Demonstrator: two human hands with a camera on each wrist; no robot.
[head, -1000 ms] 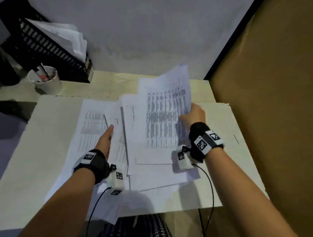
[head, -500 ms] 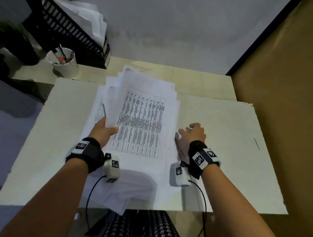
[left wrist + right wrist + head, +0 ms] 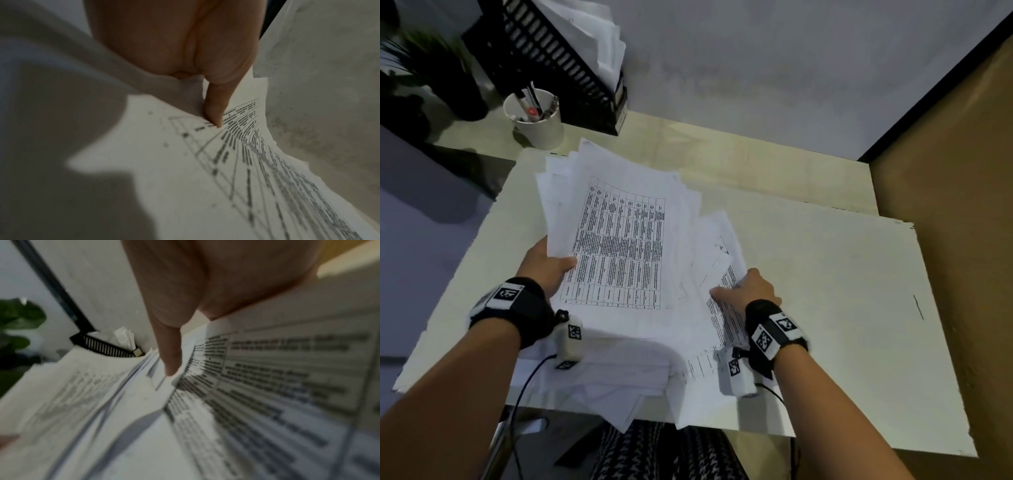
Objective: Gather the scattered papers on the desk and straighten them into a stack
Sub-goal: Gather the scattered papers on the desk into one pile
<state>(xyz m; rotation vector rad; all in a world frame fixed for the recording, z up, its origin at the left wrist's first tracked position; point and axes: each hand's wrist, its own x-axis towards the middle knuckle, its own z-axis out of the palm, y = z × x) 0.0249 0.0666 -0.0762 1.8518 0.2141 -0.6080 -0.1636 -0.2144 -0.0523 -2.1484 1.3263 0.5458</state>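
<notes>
A loose, fanned pile of white printed papers (image 3: pixel 626 240) is gathered at the middle of the white desk board (image 3: pixel 842 274), its near sheets hanging over the front edge. A sheet with a printed table lies on top. My left hand (image 3: pixel 548 263) grips the pile's left edge, thumb on top (image 3: pixel 213 107), fingers hidden beneath. My right hand (image 3: pixel 746 291) holds the pile's right edge, thumb (image 3: pixel 170 353) pressing down on the offset sheets (image 3: pixel 267 378); its fingers are hidden under the paper.
A white cup of pens (image 3: pixel 536 116) and a black slotted file rack with papers (image 3: pixel 558 51) stand at the back left by the wall. A dark plant (image 3: pixel 421 75) sits farther left. A brown panel (image 3: pixel 962 205) borders the right side.
The spread-out sheets have been pulled together into one pile. Both hands moved from lying on the papers to gripping the pile's left and right edges, and the pile has lifted slightly.
</notes>
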